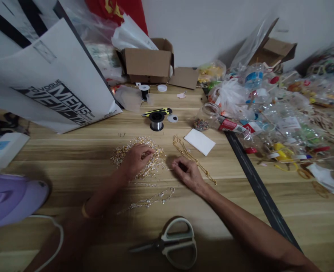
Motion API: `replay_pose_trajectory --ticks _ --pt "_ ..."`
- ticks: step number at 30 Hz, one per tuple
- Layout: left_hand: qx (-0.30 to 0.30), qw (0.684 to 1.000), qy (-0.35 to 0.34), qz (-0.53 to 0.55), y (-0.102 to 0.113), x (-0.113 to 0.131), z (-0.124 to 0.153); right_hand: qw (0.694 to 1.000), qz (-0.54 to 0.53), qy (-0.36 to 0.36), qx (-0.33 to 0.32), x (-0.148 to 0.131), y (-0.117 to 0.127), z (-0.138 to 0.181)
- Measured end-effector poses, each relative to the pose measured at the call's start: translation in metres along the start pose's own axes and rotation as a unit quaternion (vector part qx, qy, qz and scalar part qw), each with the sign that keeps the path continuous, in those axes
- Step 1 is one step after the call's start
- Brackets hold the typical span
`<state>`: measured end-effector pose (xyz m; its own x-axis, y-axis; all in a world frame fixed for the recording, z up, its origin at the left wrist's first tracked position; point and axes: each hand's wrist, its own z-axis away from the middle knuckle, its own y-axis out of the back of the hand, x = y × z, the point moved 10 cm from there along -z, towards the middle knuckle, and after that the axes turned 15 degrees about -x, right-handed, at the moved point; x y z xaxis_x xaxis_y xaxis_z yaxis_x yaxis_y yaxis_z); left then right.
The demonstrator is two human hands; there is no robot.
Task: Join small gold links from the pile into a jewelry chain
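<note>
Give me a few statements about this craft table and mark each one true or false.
1. The left hand rests on the glittery bead pile. True.
2. The scissors are in the left hand. False: they lie at the table's near edge, untouched.
3. The right hand holds the utility knife. False: the knife lies beyond the wire spool, untouched.
4. A white card lies right of the gold chain. True.

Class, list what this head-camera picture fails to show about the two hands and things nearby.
Head view:
- Whatever the right hand pinches is too small to tell.
- Fingers of the left hand hide what they touch in the glittery pile.
- The left edge cuts off the purple object.
- Contents of the jar: small, blurred.
</note>
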<state>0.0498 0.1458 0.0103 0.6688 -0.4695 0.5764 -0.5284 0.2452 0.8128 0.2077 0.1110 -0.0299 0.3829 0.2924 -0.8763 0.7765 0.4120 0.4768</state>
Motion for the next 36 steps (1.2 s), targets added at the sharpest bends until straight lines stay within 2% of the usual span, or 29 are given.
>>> replay_pose_trajectory --ticks 6,10,13,18,30,34,36 --pt "-0.061 0.997 -0.01 -0.049 -0.009 0.004 -0.001 1.0 0.0 -0.004 -0.004 0.002 -0.001 0.0" --pt "-0.08 0.99 -0.009 -0.12 -0.018 0.009 0.0 1.0 -0.005 -0.006 -0.007 0.003 -0.003 0.0" --pt "-0.088 0.987 -0.006 -0.134 -0.023 0.008 0.0 1.0 -0.005 -0.007 -0.007 0.004 -0.003 0.0" --pt "-0.069 0.989 0.004 -0.133 -0.022 0.003 0.0 1.0 -0.006 -0.008 -0.007 0.003 -0.002 0.0" --pt "-0.026 0.985 0.008 -0.168 -0.019 0.008 0.002 1.0 -0.002 -0.002 -0.005 0.002 -0.003 0.001" --pt "-0.01 0.985 -0.022 -0.173 -0.018 0.023 0.004 1.0 -0.006 -0.003 -0.003 0.002 -0.002 0.001" --pt "-0.028 0.984 -0.057 -0.164 -0.025 0.035 0.004 1.0 -0.007 -0.002 -0.003 0.002 -0.002 0.001"
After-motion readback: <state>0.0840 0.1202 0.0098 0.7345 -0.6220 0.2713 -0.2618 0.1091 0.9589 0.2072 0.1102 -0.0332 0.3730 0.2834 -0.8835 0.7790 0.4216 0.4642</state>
